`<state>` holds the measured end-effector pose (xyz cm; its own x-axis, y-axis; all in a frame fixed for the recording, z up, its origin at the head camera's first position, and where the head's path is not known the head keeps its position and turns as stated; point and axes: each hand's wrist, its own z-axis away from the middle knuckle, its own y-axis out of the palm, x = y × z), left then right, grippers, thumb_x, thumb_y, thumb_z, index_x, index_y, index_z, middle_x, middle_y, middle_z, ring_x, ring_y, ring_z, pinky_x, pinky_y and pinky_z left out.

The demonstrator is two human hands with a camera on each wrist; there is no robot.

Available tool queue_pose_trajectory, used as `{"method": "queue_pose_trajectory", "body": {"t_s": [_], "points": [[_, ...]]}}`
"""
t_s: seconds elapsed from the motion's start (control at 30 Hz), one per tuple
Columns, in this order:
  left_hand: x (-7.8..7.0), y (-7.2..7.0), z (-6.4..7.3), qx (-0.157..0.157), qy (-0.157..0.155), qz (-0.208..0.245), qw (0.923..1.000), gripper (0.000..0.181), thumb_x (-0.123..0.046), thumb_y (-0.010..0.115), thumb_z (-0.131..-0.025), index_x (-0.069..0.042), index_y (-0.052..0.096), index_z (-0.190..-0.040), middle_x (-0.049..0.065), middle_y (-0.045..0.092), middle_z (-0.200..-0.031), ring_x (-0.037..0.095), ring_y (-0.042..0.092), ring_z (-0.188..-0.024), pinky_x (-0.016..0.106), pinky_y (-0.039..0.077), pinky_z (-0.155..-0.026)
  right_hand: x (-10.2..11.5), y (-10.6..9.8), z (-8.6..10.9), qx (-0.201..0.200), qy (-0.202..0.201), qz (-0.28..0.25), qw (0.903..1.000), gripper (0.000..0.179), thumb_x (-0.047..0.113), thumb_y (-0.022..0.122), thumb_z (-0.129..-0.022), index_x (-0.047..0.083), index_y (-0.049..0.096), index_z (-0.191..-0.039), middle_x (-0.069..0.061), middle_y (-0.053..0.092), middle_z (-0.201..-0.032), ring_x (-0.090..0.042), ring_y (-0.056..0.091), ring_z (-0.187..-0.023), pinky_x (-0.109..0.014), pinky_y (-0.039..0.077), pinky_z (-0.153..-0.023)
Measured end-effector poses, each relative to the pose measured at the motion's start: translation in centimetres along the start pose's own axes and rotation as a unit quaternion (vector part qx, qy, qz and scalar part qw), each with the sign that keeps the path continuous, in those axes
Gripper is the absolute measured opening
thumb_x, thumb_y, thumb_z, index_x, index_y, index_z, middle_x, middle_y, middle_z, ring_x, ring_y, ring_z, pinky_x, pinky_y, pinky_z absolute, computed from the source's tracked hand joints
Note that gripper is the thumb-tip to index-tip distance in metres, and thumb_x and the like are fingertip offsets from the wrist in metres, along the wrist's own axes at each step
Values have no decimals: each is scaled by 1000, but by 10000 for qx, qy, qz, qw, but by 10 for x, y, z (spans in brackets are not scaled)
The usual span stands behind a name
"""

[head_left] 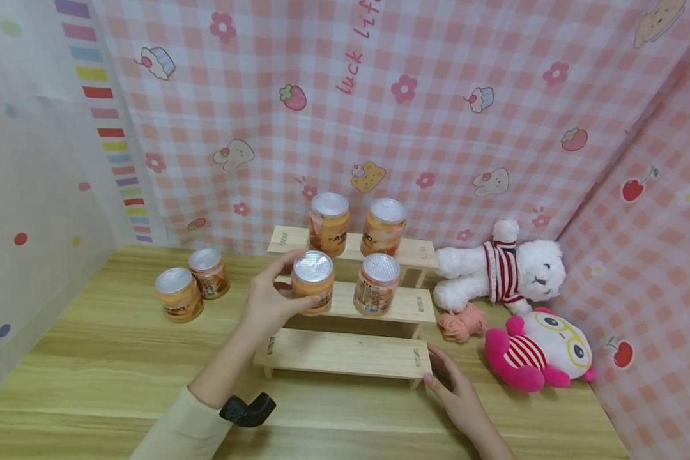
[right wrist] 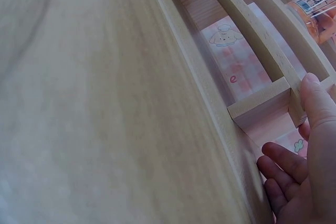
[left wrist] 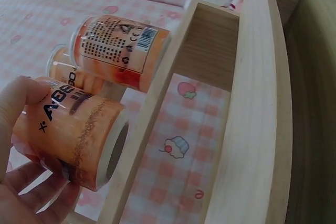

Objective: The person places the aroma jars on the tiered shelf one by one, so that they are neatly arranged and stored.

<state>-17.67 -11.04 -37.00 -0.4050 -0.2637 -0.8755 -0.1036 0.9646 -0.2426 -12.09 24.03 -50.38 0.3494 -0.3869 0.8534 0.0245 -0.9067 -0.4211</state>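
My left hand (head_left: 270, 294) grips an orange can (head_left: 313, 284) with a silver lid, thumb and fingers around its sides. The can is at the left part of the middle step (head_left: 345, 303) of a wooden three-step stand; in the left wrist view part of its underside shows, tilted against the board. A second can (head_left: 376, 285) stands to its right on that step. Two more, one can (head_left: 329, 223) and another can (head_left: 384, 227), stand on the top step (head_left: 353, 246). My right hand (head_left: 454, 390) holds the right end of the bottom step (head_left: 345, 352), thumb at its front corner.
Two like cans, a nearer can (head_left: 179, 295) and a farther can (head_left: 209, 273), stand on the table (head_left: 121, 358) at the left. At the right lie a white plush bear (head_left: 503, 268), a pink yarn bundle (head_left: 462, 322) and a pink plush toy (head_left: 540, 350). A checked cloth (head_left: 345, 128) hangs behind.
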Motion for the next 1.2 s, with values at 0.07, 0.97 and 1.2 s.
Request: {"method": "queue_pose_trajectory", "body": {"t_s": [0.07, 0.97, 1.2], "points": [[5, 3, -2, 26, 61, -1, 10000, 73, -6, 89, -65, -11, 57, -130, 10, 61, -114, 22, 56, -100, 38, 54, -76, 0, 0, 0, -1, -5, 6, 10000, 49, 1, 61, -92, 3, 47, -138, -20, 58, -126, -14, 55, -113, -19, 41, -94], [15, 11, -2, 376, -101, 264, 9989, 80, -13, 85, -72, -16, 46, -141, 9, 54, -127, 26, 53, -108, 41, 51, -85, 1, 0, 1, -13, -130, 86, 9999, 48, -1, 61, -91, 3, 48, -137, -20, 58, -125, -16, 56, -111, -22, 44, -92], [19, 1, 6, 297, 49, 423, 9987, 78, -14, 84, -74, -16, 46, -142, 5, 53, -131, 25, 53, -113, 42, 47, -93, 2, 1, 0, -41, -105, 45, 9999, 48, -1, 61, -91, 2, 48, -137, -20, 59, -124, -14, 57, -110, -22, 45, -91]]}}
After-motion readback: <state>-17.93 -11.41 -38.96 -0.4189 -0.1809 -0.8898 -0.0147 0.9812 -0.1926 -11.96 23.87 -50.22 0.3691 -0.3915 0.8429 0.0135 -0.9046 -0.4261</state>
